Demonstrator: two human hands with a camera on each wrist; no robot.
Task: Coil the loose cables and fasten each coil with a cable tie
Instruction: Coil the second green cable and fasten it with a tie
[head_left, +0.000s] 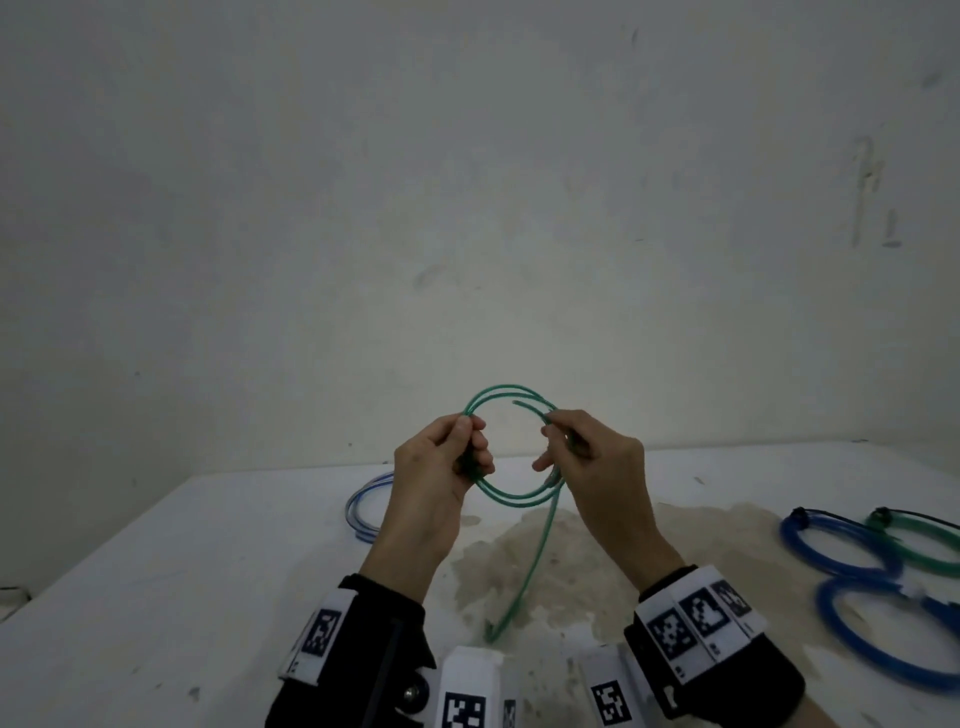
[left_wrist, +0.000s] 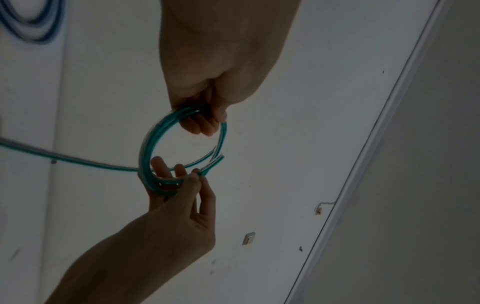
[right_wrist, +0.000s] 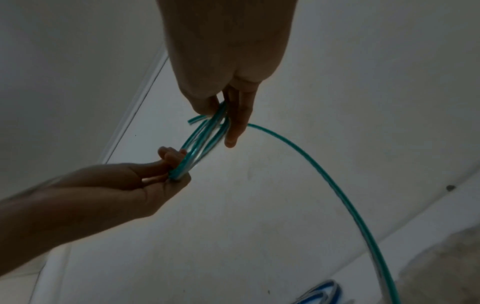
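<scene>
1. A green cable (head_left: 511, 496) was held in the air above the near middle of a white table (head_left: 208, 571), wound into a coil of about two turns, with both hands raised in front of the wall.
2. The left side of the coil was gripped by the left hand (head_left: 441, 462), its fingers and thumb curled round the bundled turns.
3. The right side was pinched by the right hand (head_left: 592, 457) between thumb and forefinger; in the right wrist view one finger was seen lying straight along the turns.
4. A loose tail (head_left: 524, 571) was seen hanging from the lower right of the coil down to the near part of the table, so the winding was judged unfinished.
5. The cable was judged light, thin and springy: the turns kept a round shape yet lay slightly apart, and a cut end (left_wrist: 218, 158) stood free near the right hand. Smooth sheathing was judged likely to slip if the grip were eased.
6. Hold was judged best taken where the turns lie bundled together, with the tie placed over the free end to trap it.
7. Three tied coils (head_left: 841, 545), blue and green, lay on the table's right side; a loose blue and white cable (head_left: 363, 506) lay on the far left. No spare cable tie could be made out.
</scene>
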